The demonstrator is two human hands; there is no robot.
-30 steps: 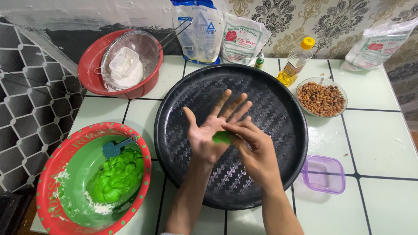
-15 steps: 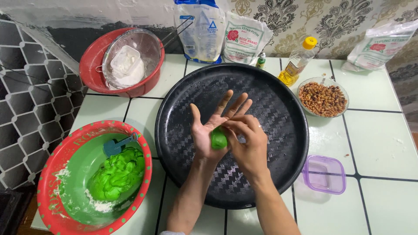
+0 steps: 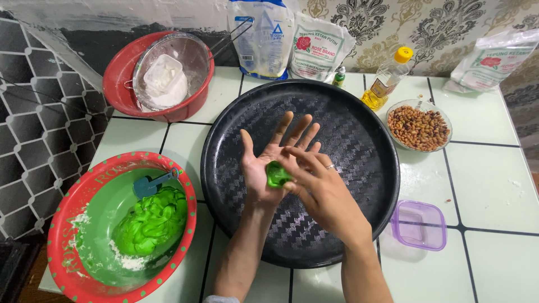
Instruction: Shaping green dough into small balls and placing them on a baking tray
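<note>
Over the black round tray (image 3: 359, 140) on the tiled counter (image 3: 488, 185): left hand (image 3: 268, 163) open, palm up, fingers spread, green dough ball (image 3: 277, 174) sitting in the palm. Right hand (image 3: 320, 188) curled over it, fingertips touching the ball. Green bowl (image 3: 73, 224) with red rim at left holds more green dough (image 3: 151, 219) and a blue scraper (image 3: 150, 184). Bowl of nuts (image 3: 420, 128) and oil bottle (image 3: 386, 78) upper right, purple tub (image 3: 419, 224) lower right, red basin (image 3: 126, 84) with sieve upper left.
</note>
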